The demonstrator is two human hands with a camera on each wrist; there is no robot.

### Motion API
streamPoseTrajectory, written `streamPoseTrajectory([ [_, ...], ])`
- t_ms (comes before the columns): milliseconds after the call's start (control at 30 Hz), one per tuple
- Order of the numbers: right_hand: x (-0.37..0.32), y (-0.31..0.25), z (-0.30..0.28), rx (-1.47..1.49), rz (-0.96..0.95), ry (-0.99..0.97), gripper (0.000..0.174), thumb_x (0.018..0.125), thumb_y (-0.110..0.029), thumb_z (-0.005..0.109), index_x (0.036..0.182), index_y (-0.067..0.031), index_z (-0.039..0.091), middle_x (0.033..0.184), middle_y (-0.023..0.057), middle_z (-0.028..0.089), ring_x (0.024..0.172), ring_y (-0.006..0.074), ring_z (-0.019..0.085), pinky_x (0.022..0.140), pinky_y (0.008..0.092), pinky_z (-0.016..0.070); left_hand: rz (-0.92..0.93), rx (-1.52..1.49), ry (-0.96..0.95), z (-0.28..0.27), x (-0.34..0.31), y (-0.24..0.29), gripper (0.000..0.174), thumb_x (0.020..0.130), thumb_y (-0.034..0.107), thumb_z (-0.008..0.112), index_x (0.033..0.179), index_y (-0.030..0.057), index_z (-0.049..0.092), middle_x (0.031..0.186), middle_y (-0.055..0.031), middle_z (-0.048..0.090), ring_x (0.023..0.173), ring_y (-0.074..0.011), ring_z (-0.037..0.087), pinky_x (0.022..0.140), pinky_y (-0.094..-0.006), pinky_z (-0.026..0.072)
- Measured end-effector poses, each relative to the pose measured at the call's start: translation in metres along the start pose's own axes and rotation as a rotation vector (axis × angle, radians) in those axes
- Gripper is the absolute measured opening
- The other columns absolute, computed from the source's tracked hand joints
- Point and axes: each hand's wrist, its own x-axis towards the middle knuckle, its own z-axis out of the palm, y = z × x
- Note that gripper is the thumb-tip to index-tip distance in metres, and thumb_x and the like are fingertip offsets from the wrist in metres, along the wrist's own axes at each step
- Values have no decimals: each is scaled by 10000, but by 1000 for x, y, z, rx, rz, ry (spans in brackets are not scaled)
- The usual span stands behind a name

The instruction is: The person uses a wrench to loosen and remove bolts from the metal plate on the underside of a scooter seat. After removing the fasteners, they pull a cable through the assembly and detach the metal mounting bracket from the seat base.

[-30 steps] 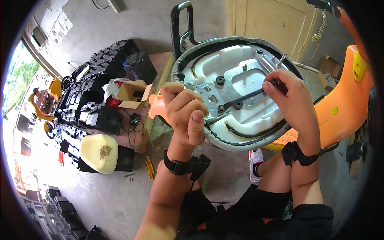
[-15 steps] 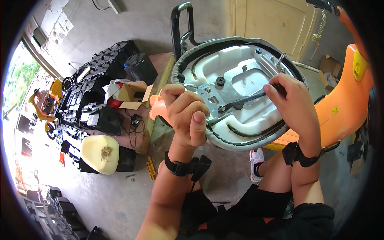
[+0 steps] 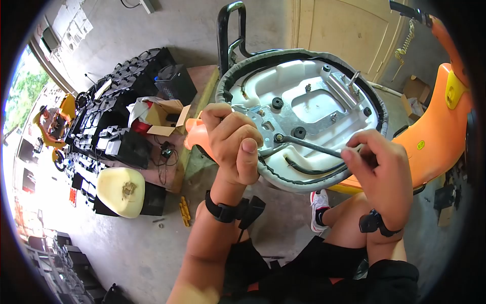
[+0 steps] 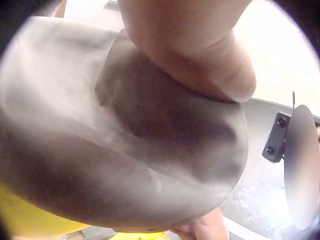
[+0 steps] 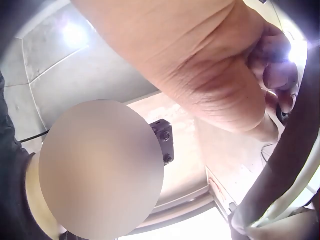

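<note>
An upturned scooter seat [image 3: 304,188] shows its white underside and a metal plate [image 3: 291,103] in the head view. My left hand [image 3: 234,147] grips its left edge, thumb toward me. From my right hand [image 3: 382,175], a dark wrench [image 3: 311,146] runs left to a bolt on the plate, its ring end fitted over it. Thumb and fingers pinch the handle's free end, over the near right rim. The seat's smooth outer cover [image 4: 150,165] fills much of the left wrist view. The right wrist view shows curled fingers [image 5: 280,75], the wrench mostly hidden.
An orange scooter body [image 3: 430,121] stands at the right, a black rail [image 3: 223,40] behind the seat. Leftward are black batteries [image 3: 116,101], an open carton [image 3: 164,116] and a foam seat pad [image 3: 119,192]. My legs and a shoe [image 3: 318,210] are below.
The right hand has swung the wrench's handle toward me and slightly right, pivoting about the bolt. My left hand keeps its grip on the seat edge.
</note>
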Motion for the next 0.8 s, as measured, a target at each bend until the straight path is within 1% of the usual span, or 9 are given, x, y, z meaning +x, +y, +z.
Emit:
streamPoseTrajectory([
  [100,-10,-12,-6,-7,-26,-53,223,857,-187,806,965,-45,673,617,119,600,550,248,625,544,340,469,-2,3,2,0,0,0,586,1025,449,367,613,91,579,711,-40,594,941,-273,456,911,-394,344],
  [133,-12,-12,-8,32,-54,-98,266,836,-168,825,1008,-48,663,615,107,597,564,243,642,550,326,475,-6,5,-2,-1,-1,0,581,1023,444,367,613,90,578,711,-42,593,943,-274,457,913,-396,344],
  [267,-16,-12,-7,18,-102,-82,300,819,-160,840,1028,-45,658,620,97,600,581,248,661,550,324,480,4,-2,16,1,0,-1,568,1014,434,373,613,88,576,712,-48,593,943,-274,457,917,-401,343],
  [367,-16,-11,-8,82,-110,-97,324,802,-141,852,1040,-44,656,619,82,592,555,221,632,536,314,464,0,-8,21,1,0,-2,553,1006,425,380,610,89,571,712,-52,593,944,-274,456,920,-406,342],
  [433,-17,-15,-10,144,-61,-161,319,794,-125,856,1032,-45,660,615,68,579,521,176,585,519,296,441,-10,-12,26,0,0,-2,550,1003,422,382,609,83,561,714,-54,593,941,-274,455,922,-409,340],
  [533,-19,-14,-7,194,-80,-172,296,796,-119,853,1014,-49,667,606,52,564,501,141,542,503,278,415,4,-6,47,0,-3,-5,558,1013,413,360,613,74,550,710,-57,585,935,-272,451,920,-410,342],
  [667,-23,-12,-3,211,-129,-193,262,803,-98,844,991,-45,671,632,50,594,503,153,563,496,284,424,16,8,52,1,-12,-3,569,1028,402,332,619,67,540,705,-63,576,930,-271,449,918,-412,344],
  [733,-25,-10,5,218,-244,-88,222,815,-64,826,970,-42,669,684,57,632,513,172,590,493,302,443,24,31,85,3,-14,-2,576,1040,395,310,621,69,532,702,-65,570,926,-270,449,919,-410,346],
  [800,-24,-10,8,222,-287,-74,210,818,-47,817,964,-40,665,709,64,646,516,183,598,493,308,451,13,32,90,4,-15,-1,580,1042,396,306,622,68,533,703,-65,571,926,-271,450,922,-409,346],
])
